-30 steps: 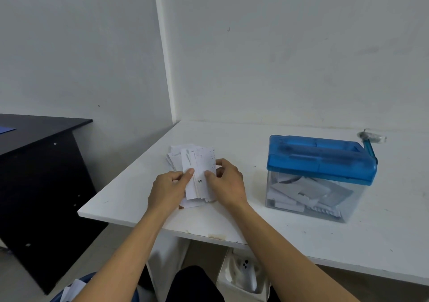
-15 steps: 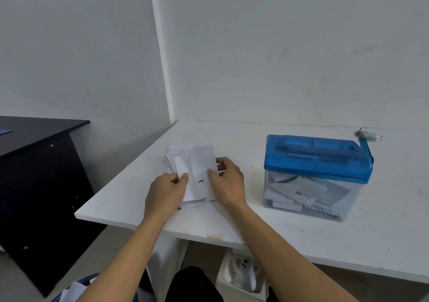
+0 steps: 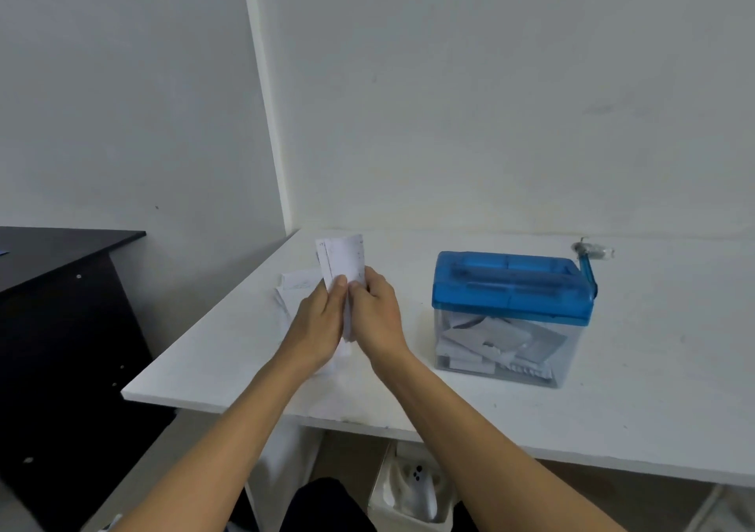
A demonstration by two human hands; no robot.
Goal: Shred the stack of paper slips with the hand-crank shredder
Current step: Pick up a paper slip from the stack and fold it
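A thin bundle of white paper slips (image 3: 342, 260) is pinched, raised, between the left hand (image 3: 316, 325) and the right hand (image 3: 378, 319), left of centre. It is judged light, limp and slippery, and is best gripped along its lower edge.

Plain pale grey walls (image 3: 490, 102) meet in a corner behind the white laminate tabletop (image 3: 653, 409); a black wooden desk (image 3: 61, 307) stands left.

Nothing legible is showing anywhere. The paper slips (image 3: 343, 260), held up just left of the shredder (image 3: 512, 286), are carrying only faint dark specks and dotted marks, too small and blurred to read as letters or numbers.
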